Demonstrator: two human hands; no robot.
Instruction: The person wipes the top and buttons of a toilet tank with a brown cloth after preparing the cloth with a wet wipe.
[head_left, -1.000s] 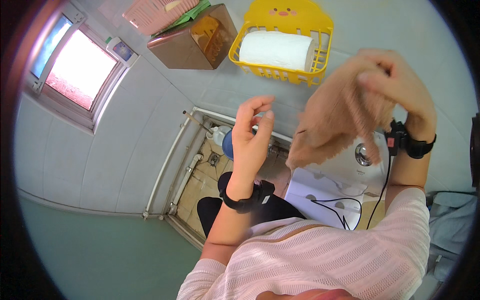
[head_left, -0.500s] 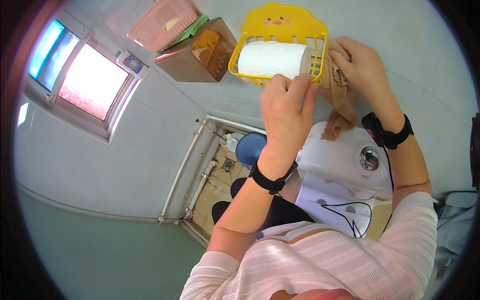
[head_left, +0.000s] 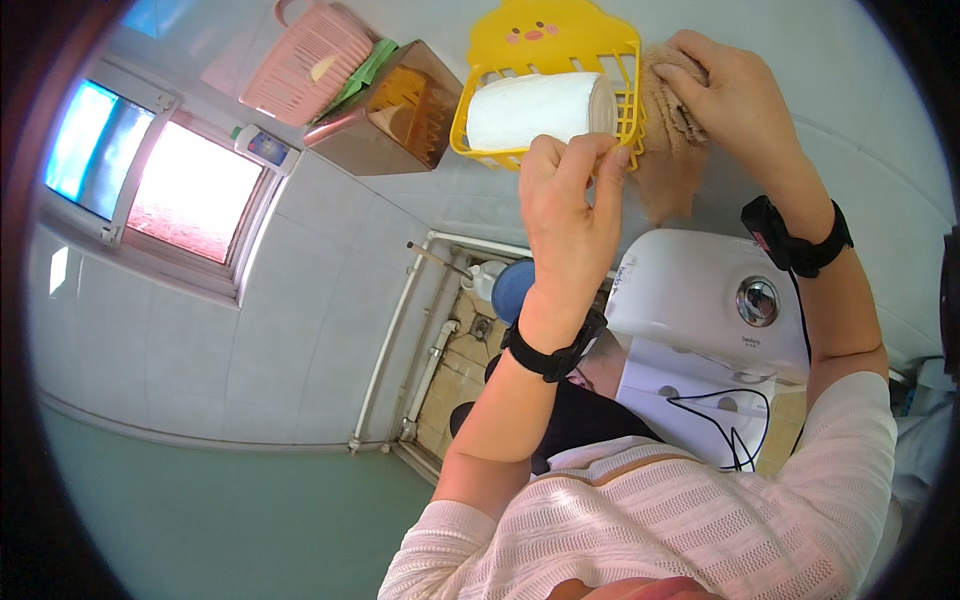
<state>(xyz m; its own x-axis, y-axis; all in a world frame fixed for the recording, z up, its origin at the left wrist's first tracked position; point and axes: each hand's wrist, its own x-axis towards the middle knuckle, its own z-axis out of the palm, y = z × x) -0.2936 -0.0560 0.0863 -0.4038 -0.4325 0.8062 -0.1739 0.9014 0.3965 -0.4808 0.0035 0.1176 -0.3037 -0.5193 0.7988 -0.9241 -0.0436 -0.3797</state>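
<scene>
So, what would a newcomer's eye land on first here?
Probably the bright yellow basket at upper centre, with a white roll lying in it and the left hand at its front rim. Just to its right, the right hand grips a bunched brown cloth. The glaring window at upper left comes next.

At upper left, a pink slatted basket (head_left: 305,68), a green packet (head_left: 366,74) and a glossy brown box (head_left: 345,148) close together, with a white bottle (head_left: 265,148) at the edge of a bright window (head_left: 195,190). Lower down, a blue bucket (head_left: 512,288) just beside a white plastic jug (head_left: 486,279), near a floor drain (head_left: 482,327) and white pipes (head_left: 392,340). Toward the right, a white rounded fixture (head_left: 680,290) with a round chrome fitting (head_left: 757,301); near the far edge, bluish-grey cloth (head_left: 922,445), partly hidden.
</scene>
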